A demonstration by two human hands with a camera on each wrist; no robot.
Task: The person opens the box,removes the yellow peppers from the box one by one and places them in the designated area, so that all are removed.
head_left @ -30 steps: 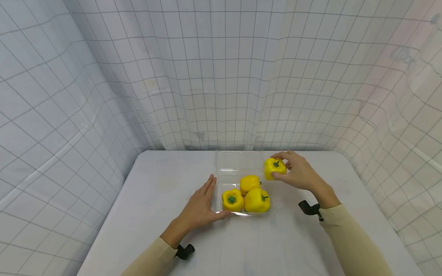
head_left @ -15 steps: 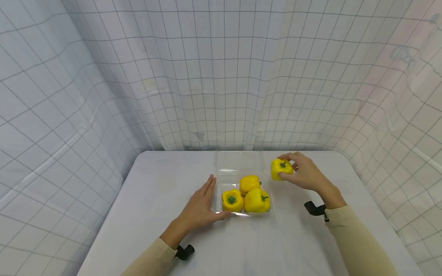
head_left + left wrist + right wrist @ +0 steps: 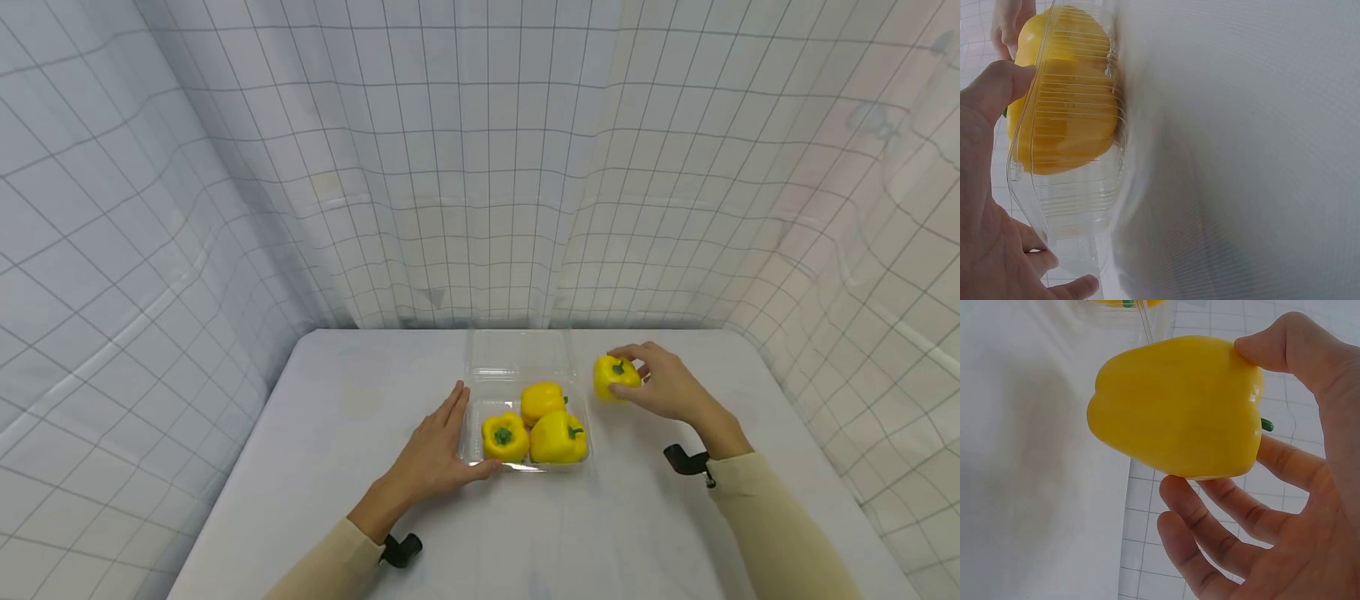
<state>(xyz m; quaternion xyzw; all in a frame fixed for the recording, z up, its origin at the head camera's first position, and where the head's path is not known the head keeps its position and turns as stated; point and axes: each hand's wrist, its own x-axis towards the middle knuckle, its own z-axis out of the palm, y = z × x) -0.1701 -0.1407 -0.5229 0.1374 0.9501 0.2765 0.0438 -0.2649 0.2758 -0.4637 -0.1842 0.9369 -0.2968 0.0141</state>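
In the head view my right hand (image 3: 663,386) pinches a yellow bell pepper (image 3: 613,380) between thumb and fingers, to the right of a clear plastic container (image 3: 487,407). From the right wrist, this bell pepper (image 3: 1175,409) shows its smooth side and green stem, held above the table. Three more yellow bell peppers sit in the container: one at front left (image 3: 505,437), one at front right (image 3: 558,437), one behind (image 3: 543,402). Along the container's left side lie the fairly straight fingers of my left hand (image 3: 431,450), its thumb touching the front rim (image 3: 1022,137).
The container's clear lid (image 3: 520,352) lies folded back toward the table's far edge. A white table (image 3: 360,392) carries everything. White curtains with a grid pattern (image 3: 480,167) enclose the back and both sides.
My right hand has carried its bell pepper rightward, away from the container, then slightly nearer to me. The left hand and the container have stayed in place.
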